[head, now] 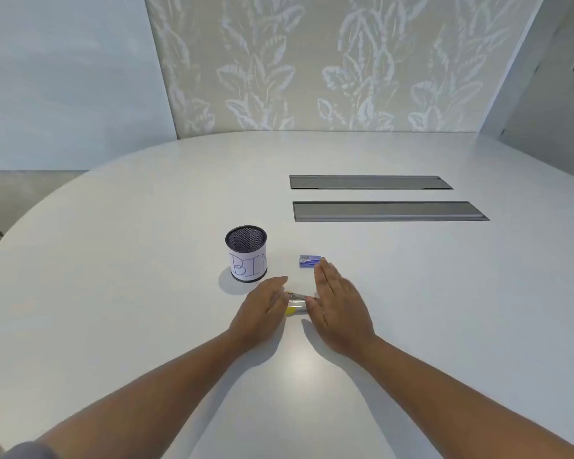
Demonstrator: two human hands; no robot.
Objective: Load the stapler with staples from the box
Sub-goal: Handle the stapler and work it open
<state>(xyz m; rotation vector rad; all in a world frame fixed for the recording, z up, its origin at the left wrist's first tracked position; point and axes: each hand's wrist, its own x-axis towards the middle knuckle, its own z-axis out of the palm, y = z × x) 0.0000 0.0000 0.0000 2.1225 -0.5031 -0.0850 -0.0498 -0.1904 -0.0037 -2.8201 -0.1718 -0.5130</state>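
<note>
On the left of the white table [146, 226] stands one black mesh cup [246, 253], upright, with a paper label wrapped round it that reads "BIN" in blue handwriting. Just to its right and nearer the person, the left hand [262, 309] reaches forward with its fingers stretched out and together, palm turned inward, holding nothing; its fingertips lie beside the cup's base without touching it. Between the two hands lies one stapler [297, 302], small, with a silver metal top and a yellow body showing at its near left end. Its long axis runs roughly left to right across the table, tilted a little so that the right end sits slightly farther away; both ends are hidden by the hands, so which end is the front cannot be told. The left palm touches or nearly touches its left end, and the thumb of the right hand [340, 306] meets its right end. The right hand is also flat and open, fingers straight and close together, palm facing left, gripping nothing. Its fingertips reach the near right corner of one small blue box [310, 261] of staples, which lies flat on the table beyond the stapler, its long side running left to right; whether they touch it cannot be told. Farther back on the right, two long grey hatches [371, 182] are set into the tabletop, one behind the other, both closed.
</note>
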